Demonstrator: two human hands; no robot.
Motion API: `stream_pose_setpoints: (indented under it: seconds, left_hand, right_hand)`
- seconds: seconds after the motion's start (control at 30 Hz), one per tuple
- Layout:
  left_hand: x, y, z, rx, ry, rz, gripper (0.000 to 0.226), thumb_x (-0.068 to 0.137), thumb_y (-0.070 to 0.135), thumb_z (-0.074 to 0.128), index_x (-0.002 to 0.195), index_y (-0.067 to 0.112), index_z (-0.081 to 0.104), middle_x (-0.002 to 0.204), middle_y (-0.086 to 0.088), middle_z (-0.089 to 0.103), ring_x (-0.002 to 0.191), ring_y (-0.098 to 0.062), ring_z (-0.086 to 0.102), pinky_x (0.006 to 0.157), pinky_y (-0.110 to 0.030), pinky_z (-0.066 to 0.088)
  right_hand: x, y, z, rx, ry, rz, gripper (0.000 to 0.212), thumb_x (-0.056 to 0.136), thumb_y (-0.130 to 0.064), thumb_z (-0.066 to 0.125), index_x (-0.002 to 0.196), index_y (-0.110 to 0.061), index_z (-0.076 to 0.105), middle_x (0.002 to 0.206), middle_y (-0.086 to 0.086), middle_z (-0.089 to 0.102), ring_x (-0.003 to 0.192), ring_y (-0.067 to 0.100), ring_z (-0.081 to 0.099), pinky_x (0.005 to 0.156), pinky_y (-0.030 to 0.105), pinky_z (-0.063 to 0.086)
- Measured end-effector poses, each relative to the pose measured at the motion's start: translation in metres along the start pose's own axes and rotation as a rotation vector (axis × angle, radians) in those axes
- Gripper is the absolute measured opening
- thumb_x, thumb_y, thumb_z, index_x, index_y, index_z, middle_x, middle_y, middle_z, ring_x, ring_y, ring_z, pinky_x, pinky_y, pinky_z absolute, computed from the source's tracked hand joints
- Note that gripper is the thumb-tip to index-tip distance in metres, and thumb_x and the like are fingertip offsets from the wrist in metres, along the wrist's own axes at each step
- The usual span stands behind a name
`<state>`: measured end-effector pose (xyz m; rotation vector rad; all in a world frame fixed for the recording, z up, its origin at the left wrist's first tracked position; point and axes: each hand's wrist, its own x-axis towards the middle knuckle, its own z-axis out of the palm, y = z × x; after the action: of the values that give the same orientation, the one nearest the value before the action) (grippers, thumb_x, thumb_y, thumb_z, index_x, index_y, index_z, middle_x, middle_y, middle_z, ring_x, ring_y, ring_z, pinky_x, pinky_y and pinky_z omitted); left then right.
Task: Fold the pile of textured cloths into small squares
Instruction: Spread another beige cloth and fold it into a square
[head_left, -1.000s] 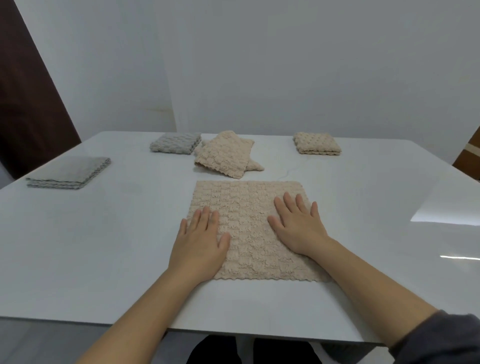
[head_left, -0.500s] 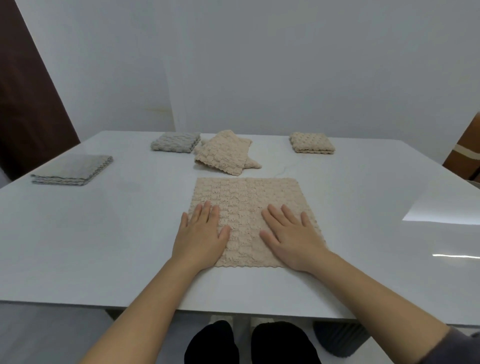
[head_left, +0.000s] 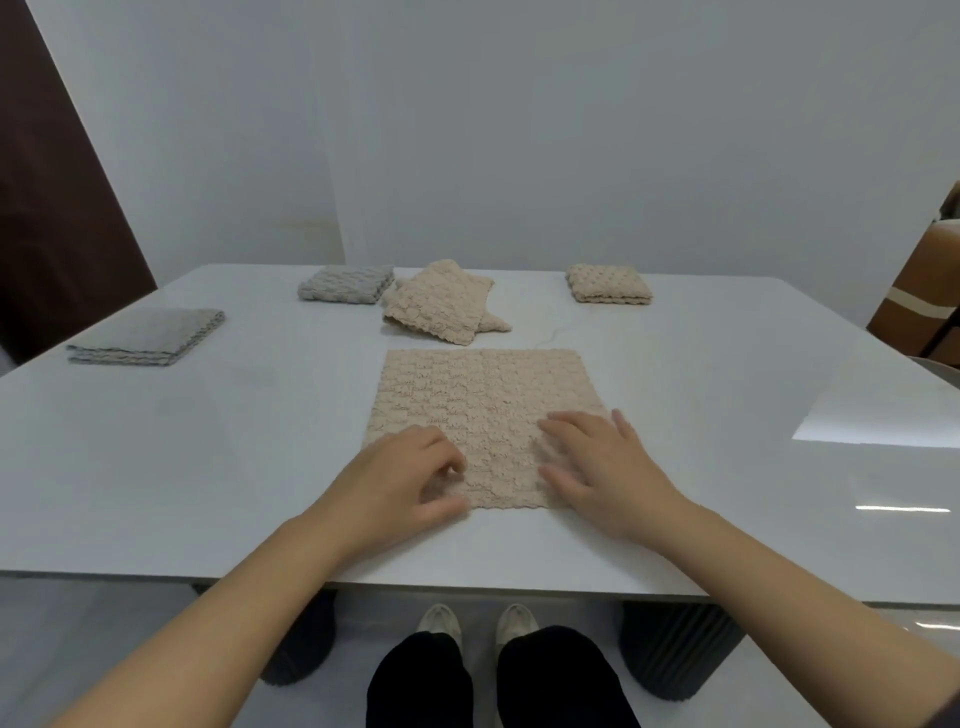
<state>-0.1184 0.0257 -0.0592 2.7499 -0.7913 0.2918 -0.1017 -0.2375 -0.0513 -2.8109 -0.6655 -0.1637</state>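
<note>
Cloth: beige square cloth with a nubbly bubble weave (head_left: 483, 410), spread flat mid-table on the glossy white tabletop (head_left: 208, 447).
Left hand (head_left: 400, 478): at the cloth's 7 o'clock corner, fingers curled, thumb at the hem; blur hides any pinch.
Right hand (head_left: 602, 467): at 5 o'clock, fingers spread flat on the weave.
Pile: rumpled beige cloths (head_left: 441, 306), at 12 o'clock.

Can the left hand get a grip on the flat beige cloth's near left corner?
Likely yes: the left hand rests on that corner of the flat beige cloth, fingers curled at its edge, nothing in between.
</note>
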Motion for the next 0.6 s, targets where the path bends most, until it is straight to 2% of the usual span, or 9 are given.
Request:
stream_pose_setpoints:
  seconds: [0.07, 0.17, 0.23, 0.3, 0.37, 0.47, 0.53, 0.6]
  left_hand:
    - [0.003, 0.007, 0.003, 0.009, 0.017, 0.033, 0.025, 0.088, 0.051, 0.054, 0.099, 0.030, 0.060, 0.093, 0.021, 0.048, 0.088, -0.002, 0.047, 0.070, -0.021, 0.038]
    - [0.011, 0.014, 0.004, 0.028, 0.104, -0.034, 0.010, 0.094, 0.033, 0.052, 0.091, 0.024, 0.057, 0.086, 0.015, 0.053, 0.081, -0.008, 0.049, 0.064, -0.024, 0.035]
    - [0.013, 0.014, 0.004, -0.002, 0.126, -0.084, 0.005, 0.094, 0.026, 0.050, 0.093, 0.024, 0.054, 0.087, 0.014, 0.055, 0.080, -0.009, 0.049, 0.064, -0.025, 0.037]
    - [0.010, 0.010, 0.005, 0.003, 0.128, -0.083, 0.013, 0.089, 0.015, 0.051, 0.099, 0.023, 0.056, 0.094, 0.011, 0.059, 0.085, -0.011, 0.053, 0.069, -0.027, 0.042]
    - [0.004, -0.004, 0.006, 0.054, 0.126, -0.083, 0.025, 0.082, 0.009, 0.055, 0.104, 0.021, 0.060, 0.100, 0.009, 0.060, 0.092, -0.014, 0.055, 0.074, -0.029, 0.043]
    - [-0.009, -0.025, 0.002, 0.036, 0.148, -0.189, 0.021, 0.082, 0.013, 0.061, 0.100, 0.023, 0.064, 0.099, 0.012, 0.060, 0.093, -0.012, 0.056, 0.078, -0.031, 0.044]
    - [-0.017, -0.033, -0.002, -0.118, 0.187, -0.287, 0.012, 0.085, 0.018, 0.066, 0.093, 0.027, 0.066, 0.093, 0.017, 0.063, 0.088, -0.005, 0.057, 0.078, -0.027, 0.046]
    - [-0.020, -0.036, -0.006, -0.310, 0.238, -0.389, 0.010, 0.087, 0.020, 0.068, 0.086, 0.030, 0.068, 0.085, 0.018, 0.068, 0.083, 0.002, 0.060, 0.073, -0.016, 0.044]
  right_hand:
    - [0.001, -0.019, 0.005, 0.032, 0.007, -0.107, 0.052, 0.094, -0.050, 0.048, 0.142, -0.030, 0.041, 0.139, -0.011, 0.046, 0.130, 0.009, 0.040, 0.114, 0.038, 0.022]
    - [0.006, -0.036, 0.015, 0.051, 0.022, -0.136, 0.050, 0.088, -0.050, 0.056, 0.133, -0.029, 0.048, 0.126, -0.011, 0.052, 0.117, 0.010, 0.047, 0.097, 0.032, 0.033]
    - [0.010, -0.036, 0.020, 0.089, 0.088, -0.114, 0.041, 0.089, -0.032, 0.056, 0.130, -0.026, 0.051, 0.123, -0.008, 0.055, 0.113, 0.014, 0.050, 0.089, 0.032, 0.037]
    - [0.014, -0.027, 0.022, 0.090, 0.133, -0.084, 0.044, 0.086, -0.007, 0.050, 0.127, -0.023, 0.053, 0.120, -0.004, 0.057, 0.110, 0.020, 0.052, 0.081, 0.033, 0.040]
    - [0.015, -0.012, 0.022, 0.058, 0.149, -0.040, 0.053, 0.080, 0.004, 0.046, 0.125, -0.023, 0.053, 0.119, -0.005, 0.057, 0.110, 0.020, 0.052, 0.080, 0.034, 0.042]
    - [0.012, 0.017, 0.017, 0.082, 0.203, 0.055, 0.052, 0.078, 0.004, 0.049, 0.120, -0.024, 0.055, 0.114, -0.009, 0.062, 0.107, 0.016, 0.056, 0.080, 0.030, 0.043]
    - [0.011, 0.034, 0.012, 0.184, 0.223, 0.088, 0.046, 0.077, 0.003, 0.054, 0.114, -0.024, 0.059, 0.108, -0.010, 0.066, 0.101, 0.014, 0.060, 0.082, 0.029, 0.046]
    - [0.010, 0.044, 0.003, 0.343, 0.212, 0.104, 0.040, 0.079, 0.004, 0.055, 0.104, -0.026, 0.062, 0.099, -0.014, 0.067, 0.093, 0.008, 0.061, 0.081, 0.025, 0.046]
